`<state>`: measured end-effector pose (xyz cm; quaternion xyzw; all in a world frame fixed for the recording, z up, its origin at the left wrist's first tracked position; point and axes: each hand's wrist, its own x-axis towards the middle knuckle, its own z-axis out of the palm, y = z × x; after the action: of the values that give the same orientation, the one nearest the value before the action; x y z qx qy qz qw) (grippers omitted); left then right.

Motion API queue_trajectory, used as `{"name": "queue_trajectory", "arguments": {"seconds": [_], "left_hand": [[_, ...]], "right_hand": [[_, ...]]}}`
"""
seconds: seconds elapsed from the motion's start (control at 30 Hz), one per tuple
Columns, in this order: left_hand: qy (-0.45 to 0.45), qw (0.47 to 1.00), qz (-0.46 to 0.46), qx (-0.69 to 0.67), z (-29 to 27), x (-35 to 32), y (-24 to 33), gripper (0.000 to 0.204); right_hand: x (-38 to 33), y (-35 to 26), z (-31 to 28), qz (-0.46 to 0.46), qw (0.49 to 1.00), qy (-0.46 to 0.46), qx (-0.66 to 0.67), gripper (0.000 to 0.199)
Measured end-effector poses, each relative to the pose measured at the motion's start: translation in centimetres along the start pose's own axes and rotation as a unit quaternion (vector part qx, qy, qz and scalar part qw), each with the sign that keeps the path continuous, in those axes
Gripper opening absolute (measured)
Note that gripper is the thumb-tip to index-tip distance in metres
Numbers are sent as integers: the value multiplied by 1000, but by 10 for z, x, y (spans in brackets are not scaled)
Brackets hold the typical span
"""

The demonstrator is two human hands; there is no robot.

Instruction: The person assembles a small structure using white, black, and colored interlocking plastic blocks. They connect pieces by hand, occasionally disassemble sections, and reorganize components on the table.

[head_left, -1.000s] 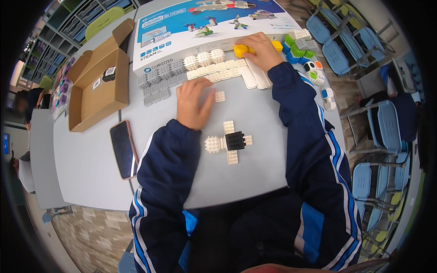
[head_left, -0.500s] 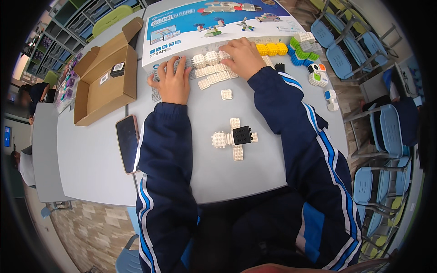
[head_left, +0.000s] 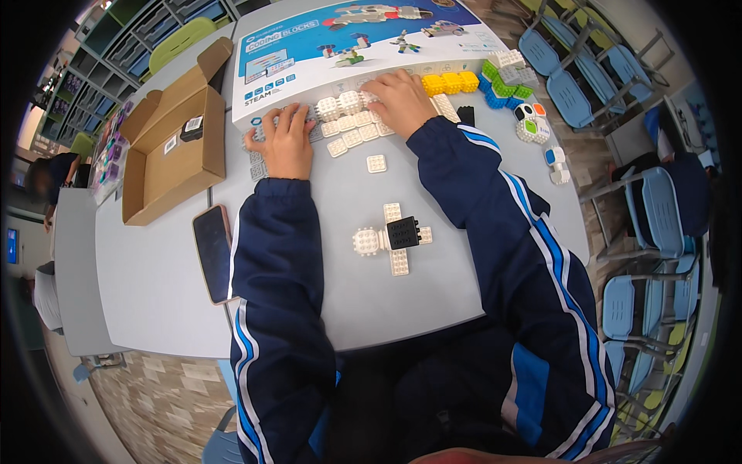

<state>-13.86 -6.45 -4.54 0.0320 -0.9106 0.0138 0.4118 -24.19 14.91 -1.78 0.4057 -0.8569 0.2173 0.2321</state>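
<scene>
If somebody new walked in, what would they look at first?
Probably the big blue-and-white box lying across the far side of the table. Next might come the cross-shaped white-and-black block build, sitting by itself between the person's sleeves. The bright yellow blocks stand out too, just right of the right hand.

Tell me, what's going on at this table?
A person's left hand is cupped over grey pieces, while the right hand is at the right end of a row of white blocks. Whether either holds a piece is hard to tell. Nearer the person, a cross-shaped white assembly with a black block on it lies apart from both hands. A single white plate lies beyond it.
</scene>
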Motion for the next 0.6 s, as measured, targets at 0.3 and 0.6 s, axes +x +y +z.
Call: {"name": "queue_trajectory", "arguments": {"seconds": [0.3,0.6], "left_hand": [[41,998,21,-49,2,3,-6,24],[159,968,-12,-195,-30,1,3,35]], "right_hand": [[-2,-4,-17,48,999,-19,5,28],[-51,-39,-62,-90,981,80,151,34]]}}
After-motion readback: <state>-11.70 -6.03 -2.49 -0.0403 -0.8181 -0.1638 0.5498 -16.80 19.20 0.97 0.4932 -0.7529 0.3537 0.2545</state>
